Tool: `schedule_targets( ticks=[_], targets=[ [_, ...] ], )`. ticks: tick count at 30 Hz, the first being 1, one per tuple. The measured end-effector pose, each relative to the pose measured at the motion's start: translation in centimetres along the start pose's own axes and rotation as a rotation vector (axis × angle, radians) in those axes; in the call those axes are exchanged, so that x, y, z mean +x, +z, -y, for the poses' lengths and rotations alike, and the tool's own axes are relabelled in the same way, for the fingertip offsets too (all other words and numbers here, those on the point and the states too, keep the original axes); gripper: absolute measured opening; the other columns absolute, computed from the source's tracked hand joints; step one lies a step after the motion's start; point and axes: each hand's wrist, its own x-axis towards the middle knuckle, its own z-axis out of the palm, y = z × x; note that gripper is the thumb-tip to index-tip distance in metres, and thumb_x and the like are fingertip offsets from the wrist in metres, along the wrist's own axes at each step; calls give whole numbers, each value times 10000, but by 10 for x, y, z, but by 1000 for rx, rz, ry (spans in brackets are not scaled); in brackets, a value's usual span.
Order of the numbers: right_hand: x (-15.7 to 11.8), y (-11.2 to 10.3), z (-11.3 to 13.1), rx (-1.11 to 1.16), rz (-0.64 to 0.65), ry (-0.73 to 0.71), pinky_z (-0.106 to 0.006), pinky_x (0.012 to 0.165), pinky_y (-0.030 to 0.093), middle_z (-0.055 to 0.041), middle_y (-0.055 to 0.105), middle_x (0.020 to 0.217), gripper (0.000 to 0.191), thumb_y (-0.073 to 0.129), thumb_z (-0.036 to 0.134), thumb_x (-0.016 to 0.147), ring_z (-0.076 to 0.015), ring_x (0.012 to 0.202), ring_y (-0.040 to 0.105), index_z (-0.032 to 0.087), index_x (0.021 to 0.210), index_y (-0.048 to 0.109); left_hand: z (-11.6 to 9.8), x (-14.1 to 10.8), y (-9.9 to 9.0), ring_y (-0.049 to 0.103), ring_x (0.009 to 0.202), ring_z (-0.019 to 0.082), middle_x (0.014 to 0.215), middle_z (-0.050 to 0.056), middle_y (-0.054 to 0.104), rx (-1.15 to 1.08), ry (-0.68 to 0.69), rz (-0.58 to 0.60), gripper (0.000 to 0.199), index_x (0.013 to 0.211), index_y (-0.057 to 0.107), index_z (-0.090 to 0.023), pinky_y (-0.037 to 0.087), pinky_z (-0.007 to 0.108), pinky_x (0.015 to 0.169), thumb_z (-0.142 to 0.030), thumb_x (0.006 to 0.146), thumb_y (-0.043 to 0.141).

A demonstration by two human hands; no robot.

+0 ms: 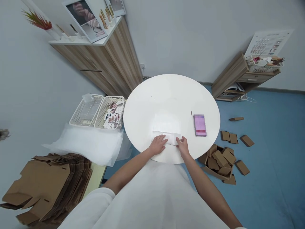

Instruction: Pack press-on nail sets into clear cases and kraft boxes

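A folded white wrapping sheet lies on the round white table, close to the table's front edge. My left hand rests on the left part of the folded sheet, its fingers stretched out flat. At the right end, my right hand pinches the sheet's edge between thumb and fingers. Whatever may be inside the fold is hidden. To the right of my right hand lies a purple rectangular thing, blurred by pixels.
Left of the table stand a white basket with clear bags and another basket with printed cards. White sheets and flat brown cardboard lie nearer me. A carton of small brown boxes stands on the floor at right.
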Motion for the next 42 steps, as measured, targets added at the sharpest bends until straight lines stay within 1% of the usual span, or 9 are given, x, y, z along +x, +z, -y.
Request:
schedule_targets(
  ticks=[4, 9, 13, 20, 23, 29, 31, 37, 42],
  targets=[
    [13, -5, 15, 369, -81, 342, -260, 644, 484, -121, 548, 1059, 653, 574, 417, 666, -183, 839, 589, 149, 1217, 347, 2, 1, -1, 298, 1221, 255, 1330, 87, 344, 31, 7, 23, 470, 1213, 387, -248, 266, 408, 961, -265, 758, 504],
    [20, -4, 35, 432, 50, 239, -238, 586, 458, -12, 587, 746, 264, 579, 269, 626, -120, 626, 553, 172, 869, 544, 3, 2, 1, 315, 1203, 270, 1321, 103, 352, 36, 19, 4, 475, 1204, 397, -226, 284, 413, 944, -266, 744, 509],
    [21, 5, 47, 465, 224, 156, -241, 581, 464, 18, 577, 624, 190, 531, 210, 661, -103, 552, 535, 170, 844, 555, 3, 1, 1, 316, 1202, 271, 1318, 108, 360, 9, 15, -14, 487, 1207, 388, -207, 300, 408, 929, -254, 736, 500],
    [24, 5, 51, 442, 273, 150, -252, 639, 491, -29, 619, 737, 221, 471, 186, 716, -121, 652, 593, 153, 916, 558, -2, -6, 0, 342, 1181, 253, 1298, 119, 375, 10, 83, -74, 533, 1261, 324, -180, 262, 399, 953, -254, 752, 465],
    [22, 0, 48, 293, 244, 77, -283, 714, 476, -42, 610, 853, 268, 469, 192, 731, -133, 729, 586, 170, 981, 562, -4, -7, 0, 377, 1140, 257, 1229, 104, 440, 44, 98, -36, 453, 1187, 415, -195, 257, 413, 945, -230, 740, 481],
    [11, -4, 39, -357, 209, -325, -325, 820, 417, -89, 390, 1241, 494, 520, 204, 741, -218, 1065, 460, 238, 1224, 421, -1, -9, -1, 350, 1168, 255, 1246, 83, 431, -40, 34, -38, 393, 1121, 474, -226, 226, 417, 975, -211, 730, 504],
    [9, -1, 38, -435, 237, -338, -323, 801, 424, -98, 333, 1287, 511, 513, 223, 756, -232, 1081, 446, 243, 1251, 383, 0, -12, 1, 309, 1203, 264, 1281, 81, 397, -119, -110, -88, 367, 1103, 488, -235, 204, 427, 994, -253, 737, 511],
    [9, 7, 44, -465, 243, -307, -316, 838, 405, -98, 287, 1300, 522, 492, 227, 769, -214, 1040, 476, 231, 1268, 341, 8, -18, 8, 215, 1255, 320, 1375, 121, 223, -541, -1019, -282, 594, 1260, 308, -222, 304, 460, 937, -399, 734, 520],
    [11, 9, 45, -455, 279, -305, -313, 828, 411, -93, 288, 1297, 518, 489, 235, 766, -203, 1010, 496, 231, 1263, 344, 15, -14, 12, 363, 1181, 230, 1337, 113, 284, -982, -1106, -384, 626, 1248, 311, -220, 392, 308, 882, -377, 708, 585]
  ],
)
